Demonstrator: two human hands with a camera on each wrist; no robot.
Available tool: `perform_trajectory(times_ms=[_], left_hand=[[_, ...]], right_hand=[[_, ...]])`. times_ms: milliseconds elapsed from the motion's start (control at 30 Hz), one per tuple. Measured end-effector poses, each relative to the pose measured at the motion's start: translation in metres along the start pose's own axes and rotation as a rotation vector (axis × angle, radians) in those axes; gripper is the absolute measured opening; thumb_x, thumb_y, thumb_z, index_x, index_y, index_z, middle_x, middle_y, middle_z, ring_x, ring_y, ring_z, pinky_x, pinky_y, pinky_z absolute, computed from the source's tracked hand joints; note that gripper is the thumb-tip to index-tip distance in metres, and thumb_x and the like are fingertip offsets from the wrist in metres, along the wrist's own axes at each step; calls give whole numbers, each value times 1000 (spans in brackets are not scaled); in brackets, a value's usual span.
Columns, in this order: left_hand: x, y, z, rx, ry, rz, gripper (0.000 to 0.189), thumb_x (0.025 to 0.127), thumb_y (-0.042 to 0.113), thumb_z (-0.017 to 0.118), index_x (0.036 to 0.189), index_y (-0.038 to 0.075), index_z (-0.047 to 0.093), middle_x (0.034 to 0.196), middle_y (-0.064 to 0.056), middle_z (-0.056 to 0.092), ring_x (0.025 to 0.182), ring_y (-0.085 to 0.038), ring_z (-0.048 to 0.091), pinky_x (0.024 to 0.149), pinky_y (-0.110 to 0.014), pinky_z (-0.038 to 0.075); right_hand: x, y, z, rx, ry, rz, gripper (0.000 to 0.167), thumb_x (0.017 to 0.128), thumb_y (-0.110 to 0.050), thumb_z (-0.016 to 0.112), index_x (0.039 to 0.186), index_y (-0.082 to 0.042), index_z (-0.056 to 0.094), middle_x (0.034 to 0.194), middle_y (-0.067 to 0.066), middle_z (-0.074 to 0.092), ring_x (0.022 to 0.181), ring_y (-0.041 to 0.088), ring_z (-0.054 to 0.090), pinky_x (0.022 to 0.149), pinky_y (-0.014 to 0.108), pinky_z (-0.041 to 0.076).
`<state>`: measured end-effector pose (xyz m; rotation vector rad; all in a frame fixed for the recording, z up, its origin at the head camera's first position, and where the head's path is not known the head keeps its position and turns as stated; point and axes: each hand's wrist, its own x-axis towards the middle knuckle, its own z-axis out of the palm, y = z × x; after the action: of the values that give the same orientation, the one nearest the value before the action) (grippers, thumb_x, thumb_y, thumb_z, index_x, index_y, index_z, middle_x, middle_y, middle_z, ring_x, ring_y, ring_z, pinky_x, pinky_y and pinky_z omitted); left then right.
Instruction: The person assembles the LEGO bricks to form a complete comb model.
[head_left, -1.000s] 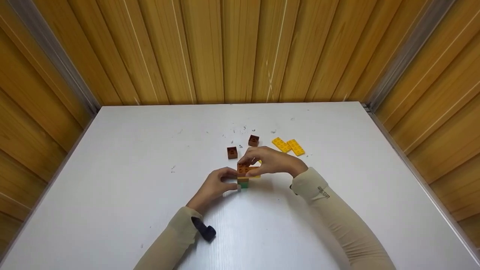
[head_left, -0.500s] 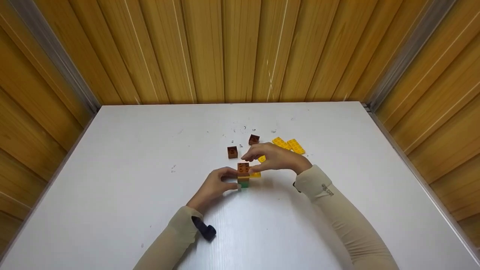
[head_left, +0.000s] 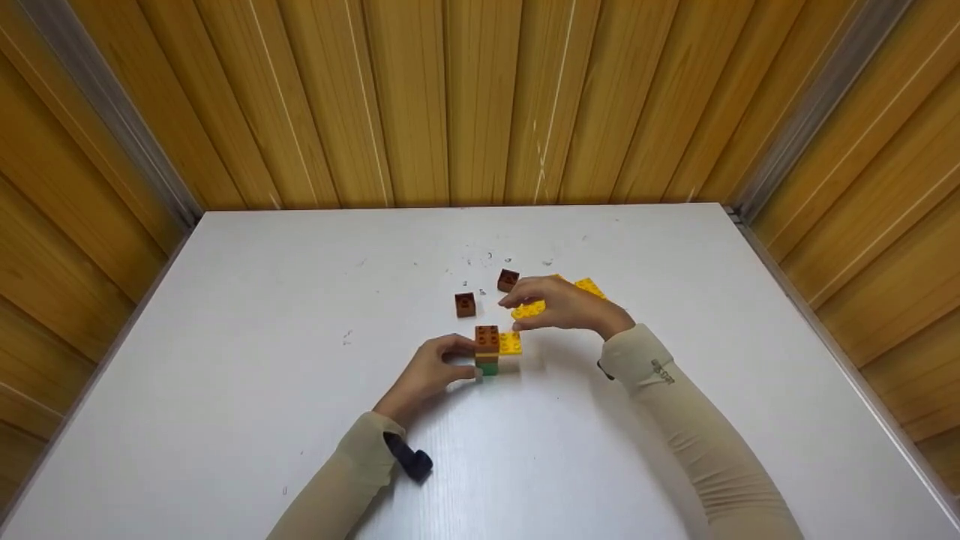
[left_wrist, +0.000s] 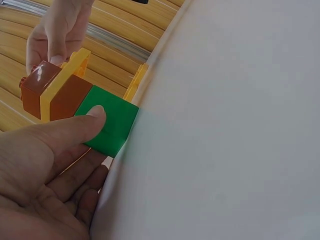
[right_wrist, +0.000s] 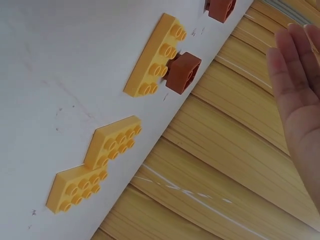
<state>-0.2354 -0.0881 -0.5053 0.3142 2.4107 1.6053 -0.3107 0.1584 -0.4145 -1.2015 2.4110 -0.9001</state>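
Small dark lettering [head_left: 662, 373] runs across the cuff of the right sleeve [head_left: 705, 450], too small to read. The left hand [head_left: 426, 369] grips the green brick [left_wrist: 112, 120] at the foot of a short stack, thumb laid on one face and fingers bent behind it. The stack stands upright on the white bench [head_left: 300, 300]: above the green brick come a brown brick [left_wrist: 70, 99], a yellow plate [head_left: 511, 343] jutting toward 3 o'clock, and a reddish-brown brick [head_left: 487, 336] on top, studs up. Taking the stack as the clock's centre and the bench's far edge as 12, the left hand comes in from 8 o'clock. The right hand [head_left: 566, 304] is at 2 o'clock, thumb and fingers well parted, holding nothing, near a loose plate [right_wrist: 154, 57], also yellow, that lies studs up on the bench. Farther out at 2 o'clock lie two more plates [right_wrist: 117, 137], yellow and studs up, meeting at a corner. One spare brick [head_left: 465, 305], brown, lies hollow side up at 11 o'clock; a second one [head_left: 508, 280] lies farther off, between 12 and 1. A black strap [head_left: 407, 457] hangs from the left cuff
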Motion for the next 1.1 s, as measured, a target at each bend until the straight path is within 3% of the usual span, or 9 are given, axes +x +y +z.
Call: perform_trajectory(times_ms=[167, 533, 1100], left_hand=[[-1, 2, 0, -16, 6, 9, 37, 80, 13, 77, 115, 9, 65, 116, -7, 67, 110, -23, 62, 100, -41, 46], [0, 3, 1, -4, 3, -40, 36, 80, 14, 77, 115, 13, 66, 116, -3, 67, 111, -20, 61, 103, -41, 44], [0, 1, 0, -6, 2, -19, 36, 80, 14, 77, 114, 11, 65, 114, -5, 67, 107, -20, 62, 99, -40, 46]], right_hand=[[0, 7, -2, 3, 14, 14, 34, 87, -16, 71, 118, -6, 65, 122, 15, 62, 117, 34, 57, 103, 47, 44], [-1, 26, -2, 1, 31, 93, 42, 85, -17, 72, 124, -3, 62, 128, 17, 60, 121, 32, 54, 105, 49, 42], [-2, 46, 2, -42, 28, 212, 44, 85, -18, 72, 127, -8, 62, 133, 11, 58, 128, 31, 48, 108, 50, 37]])
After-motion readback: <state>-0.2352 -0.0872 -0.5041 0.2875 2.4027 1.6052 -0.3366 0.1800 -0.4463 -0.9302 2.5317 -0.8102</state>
